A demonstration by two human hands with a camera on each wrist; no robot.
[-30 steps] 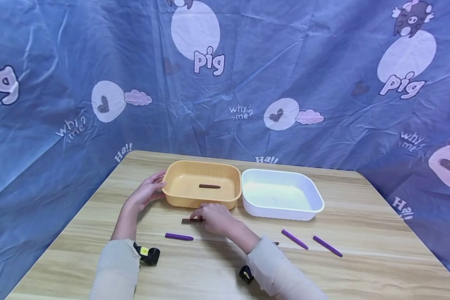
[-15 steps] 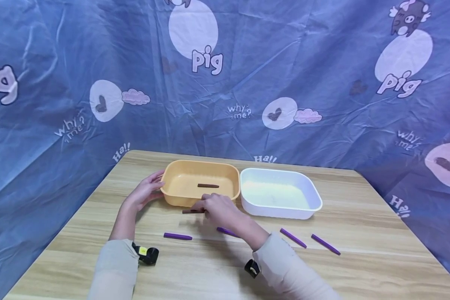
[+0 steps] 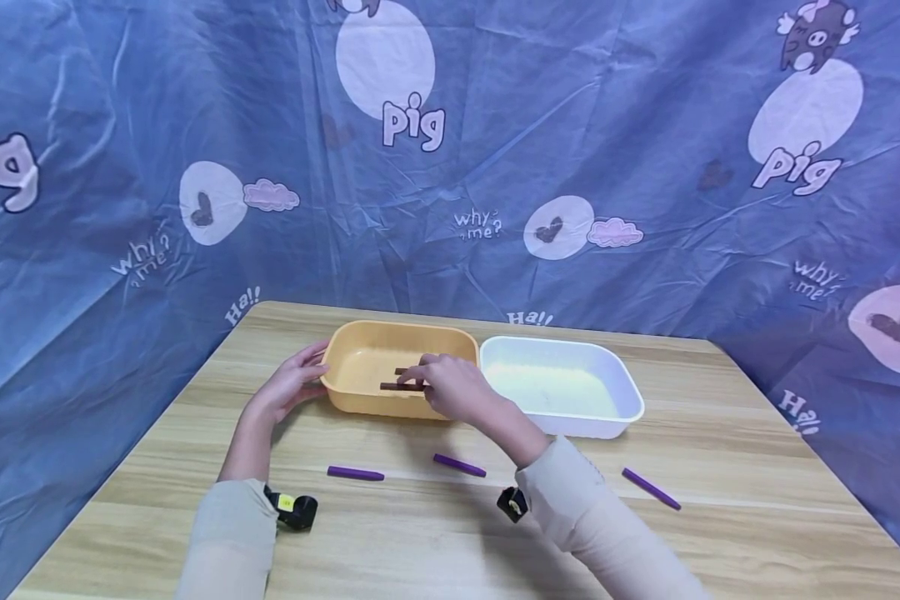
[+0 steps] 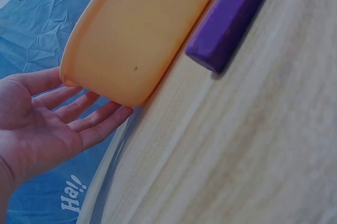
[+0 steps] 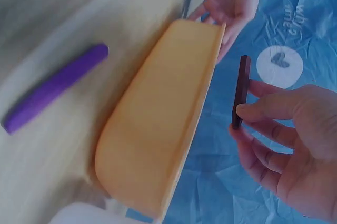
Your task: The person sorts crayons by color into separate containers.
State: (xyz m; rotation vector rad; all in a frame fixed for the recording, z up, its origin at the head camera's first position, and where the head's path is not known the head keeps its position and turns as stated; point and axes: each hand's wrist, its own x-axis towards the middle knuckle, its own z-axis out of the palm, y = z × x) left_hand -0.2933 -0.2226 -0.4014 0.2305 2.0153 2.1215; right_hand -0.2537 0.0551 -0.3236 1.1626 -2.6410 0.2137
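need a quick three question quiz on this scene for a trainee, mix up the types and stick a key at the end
1. True or false: the right hand holds a purple stick.
2. What does the left hand touch? (a) a purple stick (b) the orange tub (c) the right hand
3. Fill in: in the head view, the white tub stands to the ____ of the orange tub.

Key: 1. False, it pinches a brown stick. 2. b. 3. right.
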